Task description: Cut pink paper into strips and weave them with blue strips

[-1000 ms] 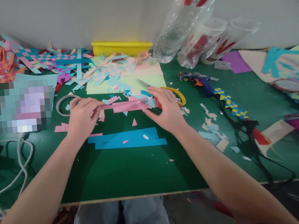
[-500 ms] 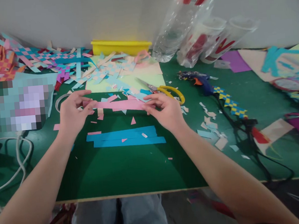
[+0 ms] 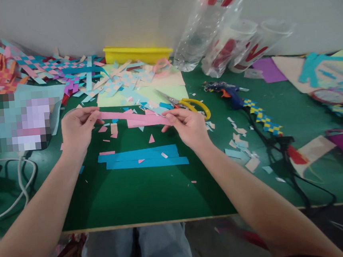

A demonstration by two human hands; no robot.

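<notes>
Both my hands hold a bundle of pink paper strips [image 3: 131, 118] level above the green table [image 3: 141, 195]. My left hand [image 3: 77, 128] pinches the strips' left end with closed fingers. My right hand [image 3: 187, 125] pinches the right end. Below them, blue paper strips [image 3: 144, 158] lie flat on the table. Yellow-handled scissors [image 3: 187, 102] lie just beyond my right hand.
Woven paper pieces [image 3: 49, 69] and scraps crowd the back left, near a yellow tray [image 3: 137, 53]. Clear plastic bags of cups [image 3: 226, 31] lean at the back right. A blue glue gun [image 3: 231, 95] with a black cord lies at right, and white cables [image 3: 17, 186] at left.
My hands lifted the pink strips off the table and drew them out between the two pinches. My right hand left the scissors, which lie uncovered.
</notes>
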